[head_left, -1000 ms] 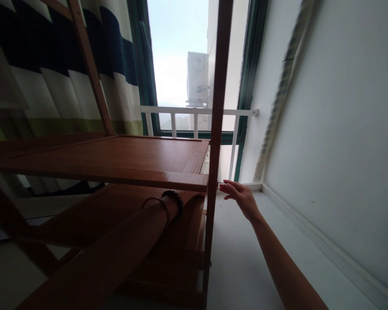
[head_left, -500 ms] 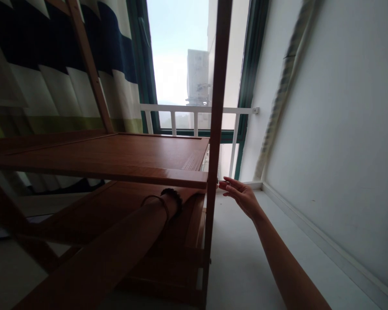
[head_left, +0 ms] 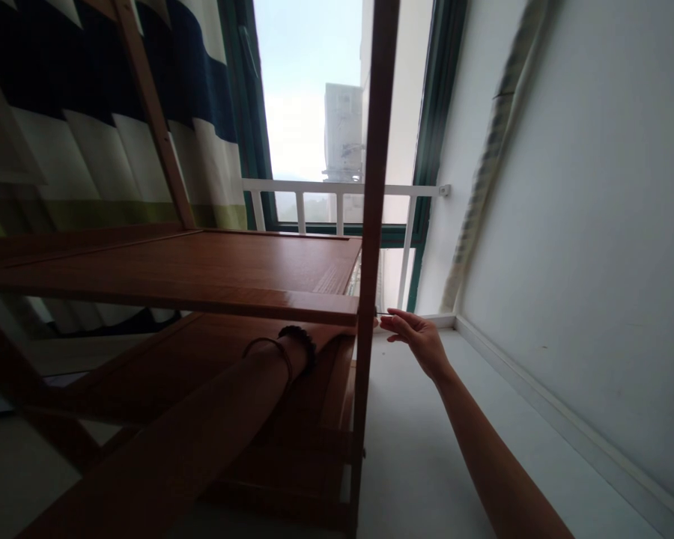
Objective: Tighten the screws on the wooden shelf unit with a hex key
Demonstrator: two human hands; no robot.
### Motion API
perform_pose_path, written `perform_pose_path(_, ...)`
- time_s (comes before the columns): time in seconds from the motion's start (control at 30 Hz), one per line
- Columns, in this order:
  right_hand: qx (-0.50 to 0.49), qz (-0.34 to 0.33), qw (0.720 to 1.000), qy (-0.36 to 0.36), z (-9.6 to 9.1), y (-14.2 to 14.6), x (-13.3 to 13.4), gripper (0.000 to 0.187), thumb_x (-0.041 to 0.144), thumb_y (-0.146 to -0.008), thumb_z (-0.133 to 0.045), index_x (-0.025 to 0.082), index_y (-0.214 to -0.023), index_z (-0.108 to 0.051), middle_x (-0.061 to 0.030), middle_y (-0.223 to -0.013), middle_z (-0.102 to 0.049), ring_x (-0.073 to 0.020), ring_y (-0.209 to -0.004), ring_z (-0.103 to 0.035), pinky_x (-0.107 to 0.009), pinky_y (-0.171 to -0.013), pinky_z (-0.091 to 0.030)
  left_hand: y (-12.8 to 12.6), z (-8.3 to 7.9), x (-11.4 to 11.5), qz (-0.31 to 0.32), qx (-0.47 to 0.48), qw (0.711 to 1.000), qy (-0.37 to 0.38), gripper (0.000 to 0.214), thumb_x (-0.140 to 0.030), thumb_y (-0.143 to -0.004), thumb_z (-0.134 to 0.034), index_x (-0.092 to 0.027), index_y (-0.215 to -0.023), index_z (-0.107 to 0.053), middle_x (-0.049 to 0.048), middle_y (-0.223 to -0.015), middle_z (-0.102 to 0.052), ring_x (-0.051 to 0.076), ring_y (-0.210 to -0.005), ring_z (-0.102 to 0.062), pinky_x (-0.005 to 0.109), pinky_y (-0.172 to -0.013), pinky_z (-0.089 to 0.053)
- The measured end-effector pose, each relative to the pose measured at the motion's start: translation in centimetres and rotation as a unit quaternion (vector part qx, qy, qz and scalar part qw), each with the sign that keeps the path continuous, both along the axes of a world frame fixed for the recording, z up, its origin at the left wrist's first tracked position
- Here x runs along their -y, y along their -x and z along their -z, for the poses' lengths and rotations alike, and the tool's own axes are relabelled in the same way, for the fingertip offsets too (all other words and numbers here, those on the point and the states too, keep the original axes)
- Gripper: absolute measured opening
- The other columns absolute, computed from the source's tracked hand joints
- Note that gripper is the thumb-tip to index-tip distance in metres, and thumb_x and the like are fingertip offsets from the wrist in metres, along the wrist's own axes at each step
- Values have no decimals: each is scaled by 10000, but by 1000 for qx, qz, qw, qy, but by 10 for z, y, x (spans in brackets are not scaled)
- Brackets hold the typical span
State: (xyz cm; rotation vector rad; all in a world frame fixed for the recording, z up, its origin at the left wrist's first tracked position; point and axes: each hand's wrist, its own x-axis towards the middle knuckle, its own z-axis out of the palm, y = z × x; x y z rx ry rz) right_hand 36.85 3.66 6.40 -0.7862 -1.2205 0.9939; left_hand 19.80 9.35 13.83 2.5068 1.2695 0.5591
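Observation:
My right hand [head_left: 419, 337] pinches a thin dark rod [head_left: 383, 314] that looks like a hex key. It points sideways at the outer face of the brown wooden post [head_left: 369, 247], level with the upper shelf's front rail [head_left: 292, 305]. My left arm, with a dark beaded bracelet and a thin band, reaches under the upper shelf [head_left: 230, 258]. Behind the post, my left hand [head_left: 334, 335] is mostly hidden; a fingertip seems to show just past the post's right side. What its fingers do cannot be made out.
A lower wooden shelf [head_left: 162, 374] lies beneath my left arm. Slanting rack legs [head_left: 50, 412] stand at the left. Behind are a striped curtain [head_left: 213, 142], a white railing [head_left: 314, 187] and a window. A white wall [head_left: 595, 224] rises at the right above the pale floor [head_left: 416, 449].
The right-hand fingers have shifted slightly, and more of the thin rod shows between them and the post. The left arm stays under the shelf, nearly still.

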Motion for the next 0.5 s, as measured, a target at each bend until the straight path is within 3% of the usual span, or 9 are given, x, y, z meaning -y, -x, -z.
perform_pose_path(0.2,1,-15,1000,-7,1,-1,-1,350,344,-715,-654,179,-1023,-644,-90,-952,-682,-222,-911,-636,-325,-698,-525,0,-2,1,65,13,998,-7,287,-437,-661,-612,-189,-804,-628,81,-800,-676,261,-931,-585,288,-787,-421)
perform_pose_path(0.37,-3,-9,1000,-8,2,-1,-3,366,359,-706,-657,178,-1024,-645,-94,-950,-682,-232,-902,-638,-337,-696,-522,-7,-8,5,-45,-131,990,5,387,-492,-700,-536,-183,-916,-623,83,-926,-680,252,-970,-582,303,-831,-428)
perform_pose_path(0.5,0,-19,1000,-13,2,-2,-3,356,348,-704,-661,185,-1020,-649,-90,-964,-678,-232,-918,-631,-347,-719,-518,-9,-9,7,-63,-172,983,-7,416,-497,-713,-512,-185,-967,-620,90,-981,-673,253,-968,-586,308,-821,-438)
